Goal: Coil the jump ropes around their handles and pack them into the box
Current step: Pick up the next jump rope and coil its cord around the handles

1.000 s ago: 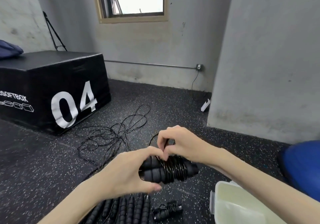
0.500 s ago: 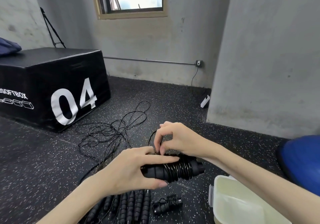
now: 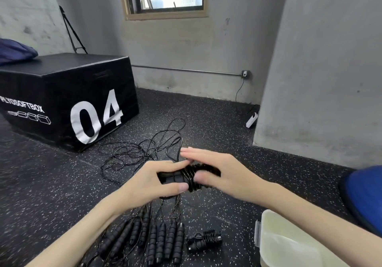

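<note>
Step in hand, as judged: finishing the coil on one jump rope. At frame centre the left hand (image 3: 153, 181) grips the paired handles (image 3: 175, 178), fingers and thumb curled round them. The right hand (image 3: 219, 172) covers the far end, fingers nearly straight, thumb against the wound cord (image 3: 191, 175). The bundle's long axis runs left to right across the frame, roughly level.

Next move likely requires securing the cord end, then transfer to the box (image 3: 289, 244) at lower right. Uncoiled ropes (image 3: 161, 239) lie at lower centre.
</note>
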